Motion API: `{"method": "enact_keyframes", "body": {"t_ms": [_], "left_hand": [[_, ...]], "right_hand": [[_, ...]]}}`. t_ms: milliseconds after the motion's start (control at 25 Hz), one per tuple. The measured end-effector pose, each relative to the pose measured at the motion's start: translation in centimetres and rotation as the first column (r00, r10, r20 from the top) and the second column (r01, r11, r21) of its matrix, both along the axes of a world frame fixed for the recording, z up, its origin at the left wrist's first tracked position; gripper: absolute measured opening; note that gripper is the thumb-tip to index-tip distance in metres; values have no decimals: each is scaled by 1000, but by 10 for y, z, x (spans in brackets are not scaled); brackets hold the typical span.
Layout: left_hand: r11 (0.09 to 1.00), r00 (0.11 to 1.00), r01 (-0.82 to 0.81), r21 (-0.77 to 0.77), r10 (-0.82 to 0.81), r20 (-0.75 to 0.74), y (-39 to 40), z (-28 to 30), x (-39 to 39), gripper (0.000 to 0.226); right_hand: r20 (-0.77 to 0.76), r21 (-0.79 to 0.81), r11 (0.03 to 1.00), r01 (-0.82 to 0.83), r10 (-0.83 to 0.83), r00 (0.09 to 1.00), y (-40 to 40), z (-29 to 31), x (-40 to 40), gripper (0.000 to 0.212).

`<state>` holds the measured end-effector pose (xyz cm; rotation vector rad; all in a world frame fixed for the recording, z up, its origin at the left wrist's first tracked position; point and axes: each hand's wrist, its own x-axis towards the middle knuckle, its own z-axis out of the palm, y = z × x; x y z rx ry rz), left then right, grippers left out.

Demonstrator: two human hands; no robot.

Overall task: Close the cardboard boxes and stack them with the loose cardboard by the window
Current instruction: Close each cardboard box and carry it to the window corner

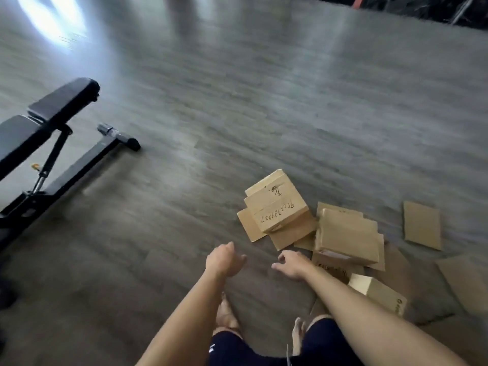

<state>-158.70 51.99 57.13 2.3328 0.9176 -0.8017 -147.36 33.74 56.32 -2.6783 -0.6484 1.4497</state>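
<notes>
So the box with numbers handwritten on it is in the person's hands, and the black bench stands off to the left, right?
Not quite. In the head view both hands, left and right, hold nothing; the box with numbers handwritten on it lies on the floor beyond them. The black bench does stand off to the left.

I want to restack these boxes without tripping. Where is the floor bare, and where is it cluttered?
Bare floor runs between the weight bench and the written-on box, and beyond the boxes. It is crowded at right: the closed boxes and flat cardboard sheet cluster beside the right hand.
</notes>
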Motion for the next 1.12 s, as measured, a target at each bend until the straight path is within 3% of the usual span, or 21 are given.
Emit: {"method": "enact_keyframes", "body": {"t_ms": [200,400,600,800,920,1040,1120], "left_hand": [[988,986,-148,-47,151,74,39,-61,61,52],[976,967,-208,-58,215,140,54,-212,148,55],[947,902,-302,-106,320,288,56,-380,228,67],[872,829,-449,-195,488,275,78,-521,263,81],[776,764,-543,-321,615,194,98,-564,277,88],[576,652,-556,-599,749,115,111,-574,294,81],[512,602,-569,-643,792,99,105,-573,305,80]], "right_hand": [[41,121,989,90,-96,995,46,-55,62,52],[243,133,970,204,-231,942,34,-206,159,51],[516,205,965,165,-249,819,48,-358,261,62],[699,228,957,178,-288,655,60,-473,335,78],[693,300,938,173,-338,636,63,-503,368,92],[648,362,917,169,-378,661,67,-516,378,100],[684,362,920,151,-372,627,67,-520,376,99]]}}
